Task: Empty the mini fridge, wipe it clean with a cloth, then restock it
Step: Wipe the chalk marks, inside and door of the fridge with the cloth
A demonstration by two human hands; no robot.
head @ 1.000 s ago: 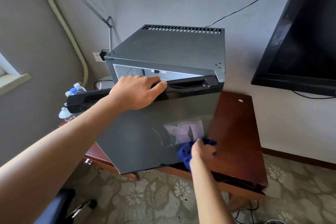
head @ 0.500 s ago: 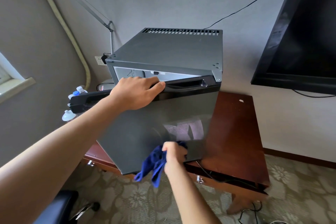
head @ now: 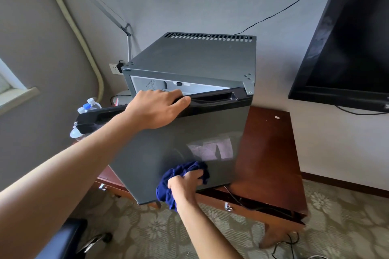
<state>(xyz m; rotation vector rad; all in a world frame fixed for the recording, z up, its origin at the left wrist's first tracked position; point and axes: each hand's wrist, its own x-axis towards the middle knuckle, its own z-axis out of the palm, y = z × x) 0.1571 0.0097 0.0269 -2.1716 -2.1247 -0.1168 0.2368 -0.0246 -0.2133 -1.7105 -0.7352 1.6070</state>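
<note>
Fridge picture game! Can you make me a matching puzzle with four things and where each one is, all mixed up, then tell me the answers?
Things:
1. left hand
2. cloth
3. water bottles
4. television

Places:
A. on the wall at the right
B. bunched in the right hand against the fridge door
C. behind the open door, at the left
D. on the door's top edge

Pairs: 1-D, 2-B, 3-C, 4-A
</note>
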